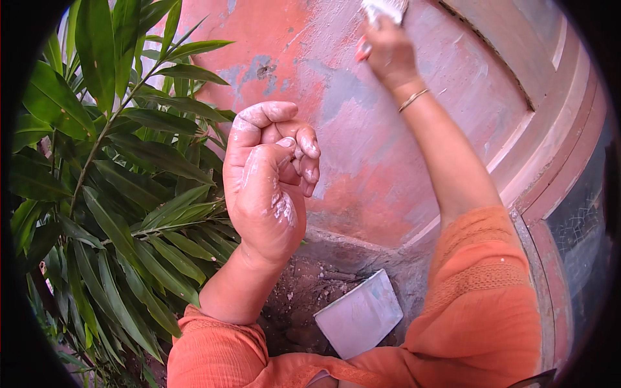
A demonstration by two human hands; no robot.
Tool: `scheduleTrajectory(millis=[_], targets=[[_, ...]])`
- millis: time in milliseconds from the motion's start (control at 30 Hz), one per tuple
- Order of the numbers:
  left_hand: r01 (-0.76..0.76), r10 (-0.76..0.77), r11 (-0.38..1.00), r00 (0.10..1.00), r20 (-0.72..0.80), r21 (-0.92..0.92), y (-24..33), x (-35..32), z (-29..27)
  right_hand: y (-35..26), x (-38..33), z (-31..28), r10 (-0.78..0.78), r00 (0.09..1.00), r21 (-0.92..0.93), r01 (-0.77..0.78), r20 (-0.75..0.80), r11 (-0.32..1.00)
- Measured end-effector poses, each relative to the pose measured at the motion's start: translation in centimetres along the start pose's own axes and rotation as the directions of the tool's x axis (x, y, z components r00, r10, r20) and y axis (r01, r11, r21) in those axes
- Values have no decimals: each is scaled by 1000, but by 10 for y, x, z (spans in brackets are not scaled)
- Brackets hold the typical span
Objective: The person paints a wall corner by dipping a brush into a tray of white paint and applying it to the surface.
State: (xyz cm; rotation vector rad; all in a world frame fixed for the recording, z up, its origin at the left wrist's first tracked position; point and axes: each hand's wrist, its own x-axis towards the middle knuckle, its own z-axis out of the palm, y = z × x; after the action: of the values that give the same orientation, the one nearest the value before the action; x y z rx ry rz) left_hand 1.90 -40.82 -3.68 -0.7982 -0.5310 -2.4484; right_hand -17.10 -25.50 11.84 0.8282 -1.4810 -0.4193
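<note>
My right hand (pixel 392 55) is raised against the wall at the top, closed round a paintbrush. White, wet-looking bristles of the paintbrush (pixel 386 9) meet the wall above my fingers, and a reddish handle end pokes out below them. The wall (pixel 369 174) is pink and red with grey worn patches, and whitish streaks run near the brush. In front of my chest, my left hand (pixel 268 168) is held up with fingers curled in and the thumb against them. White smears cover its thumb and fingers, and nothing shows inside it.
Leafy green plants (pixel 116 168) crowd the left side, close to my left arm. A pale flat rectangular panel (pixel 362 317) lies on dark soil (pixel 301 291) at the wall's foot. Raised mouldings (pixel 550 168) and a dark surface (pixel 585 216) border the right.
</note>
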Motion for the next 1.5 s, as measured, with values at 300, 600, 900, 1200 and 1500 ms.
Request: scheduleTrajectory(millis=[300, 600, 900, 1200, 1500], targets=[[-43, 44, 998, 999, -10, 34, 0, 1, -6, -63, -17, -48, 79, 921, 793, -371, 383, 483], [-10, 10, 1000, 1000, -19, 12, -9, 0, -2, 34, 67, -78, 375, 907, 436, -421, 191, 795], [-16, 17, 999, 1000, -16, 47, -9, -3, 0, -64, -67, -38, -70, 970, 390, -26, 231, 920], [2, -15, 996, 989, 148, 87, -14, 4, -22, -100, -273, -160, 430, 384, 352, -923, 817, 156], [142, -173, 972, 972, 158, 189, -44, 7, -32, -135, -541, -299, 467, -581, -518, -812, 667, -269]])
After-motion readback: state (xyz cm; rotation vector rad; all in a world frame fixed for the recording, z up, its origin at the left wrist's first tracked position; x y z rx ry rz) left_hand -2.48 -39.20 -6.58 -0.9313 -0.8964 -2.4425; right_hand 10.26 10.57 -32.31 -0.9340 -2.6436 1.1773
